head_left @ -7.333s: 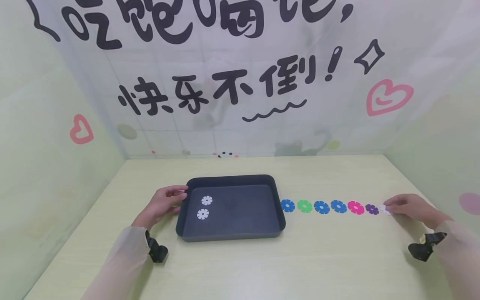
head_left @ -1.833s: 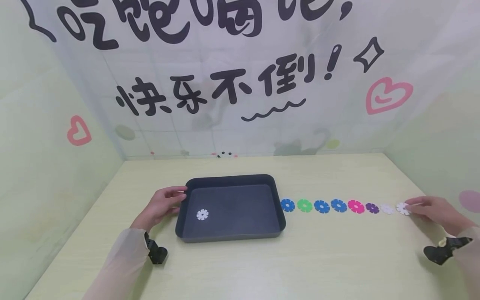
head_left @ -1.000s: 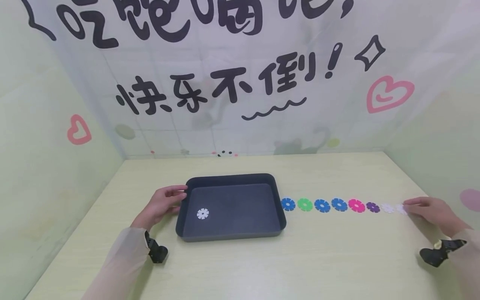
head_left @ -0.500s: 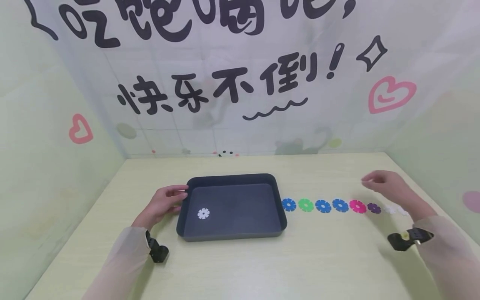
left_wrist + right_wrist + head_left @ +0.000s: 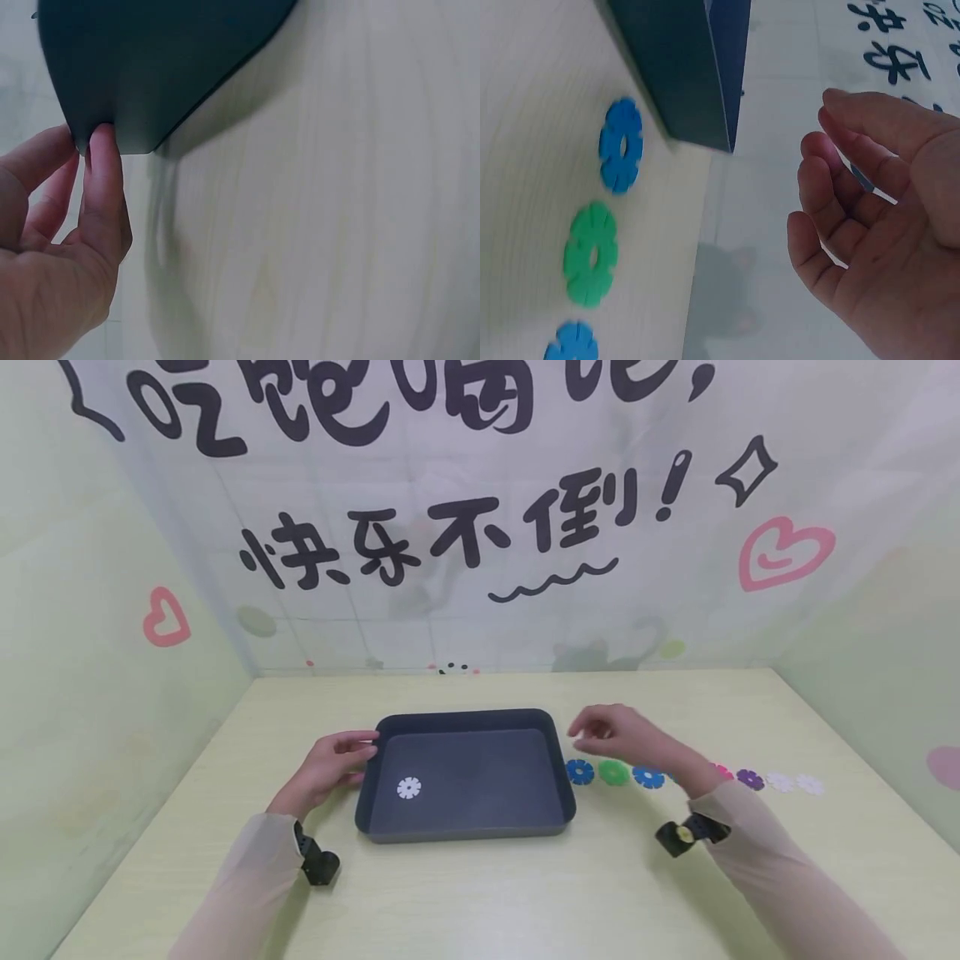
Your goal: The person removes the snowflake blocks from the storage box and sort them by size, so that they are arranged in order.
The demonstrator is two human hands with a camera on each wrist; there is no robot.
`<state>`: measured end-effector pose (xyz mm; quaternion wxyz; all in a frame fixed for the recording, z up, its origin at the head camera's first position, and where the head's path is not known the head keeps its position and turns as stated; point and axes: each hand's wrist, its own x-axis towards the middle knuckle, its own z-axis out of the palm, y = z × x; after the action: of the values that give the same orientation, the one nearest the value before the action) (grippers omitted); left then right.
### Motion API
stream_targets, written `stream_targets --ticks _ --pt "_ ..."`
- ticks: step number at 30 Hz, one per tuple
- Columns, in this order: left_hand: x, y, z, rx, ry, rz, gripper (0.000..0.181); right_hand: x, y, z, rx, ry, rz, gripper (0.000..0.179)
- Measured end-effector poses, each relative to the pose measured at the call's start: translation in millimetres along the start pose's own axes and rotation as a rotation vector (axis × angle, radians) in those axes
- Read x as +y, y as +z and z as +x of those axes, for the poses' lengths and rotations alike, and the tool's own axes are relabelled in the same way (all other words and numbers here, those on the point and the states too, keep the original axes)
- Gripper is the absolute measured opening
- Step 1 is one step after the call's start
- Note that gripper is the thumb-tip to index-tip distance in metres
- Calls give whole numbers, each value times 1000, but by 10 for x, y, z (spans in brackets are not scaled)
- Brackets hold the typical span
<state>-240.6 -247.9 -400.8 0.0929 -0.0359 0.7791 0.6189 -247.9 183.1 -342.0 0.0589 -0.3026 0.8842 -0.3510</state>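
Note:
My left hand [image 5: 322, 772] grips the left wall of a dark grey rectangular tray [image 5: 465, 837], thumb and fingers meeting at its edge in the left wrist view. One white notched snowflake disc [image 5: 408, 788] lies inside the tray, towards the left. My right hand [image 5: 626, 737] is raised just beyond the tray's right wall, fingers loosely bent with nothing between them. Below it runs a row of discs: blue [image 5: 580, 772], green [image 5: 613, 772], blue [image 5: 648, 777], another largely hidden by my wrist, then pink [image 5: 723, 771], purple [image 5: 750, 779], white [image 5: 780, 782] and white [image 5: 809, 784].
The pale wooden table [image 5: 480, 902] is bounded at the back by a printed cloth wall [image 5: 480, 635], with side walls left and right. A black wrist camera [image 5: 321, 867] sits on my left wrist, another [image 5: 678, 837] on my right.
A second white disc has left the tray and now ends the row at right. My right hand released it, lifted and swept left towards the tray. The left hand stays put.

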Motion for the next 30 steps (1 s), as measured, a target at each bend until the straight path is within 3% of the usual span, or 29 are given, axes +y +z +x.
stream_targets --ticks 4,12,17,22,30 --pt "10 -4 -2 0 2 0 47 -210 199 262 -111 -86 51 15" --pt "9 -6 -6 -7 8 -9 47 -516 529 782 -258 -199 127 20" --pt "-10 -5 -18 -13 8 -16 46 -599 724 1047 -339 -199 145 25" --pt "-24 -15 -12 -10 19 -18 46 -637 945 1310 -416 -197 89 30" --pt "-18 -6 5 -23 21 -29 46 -738 1219 1520 -492 -177 -21 35"
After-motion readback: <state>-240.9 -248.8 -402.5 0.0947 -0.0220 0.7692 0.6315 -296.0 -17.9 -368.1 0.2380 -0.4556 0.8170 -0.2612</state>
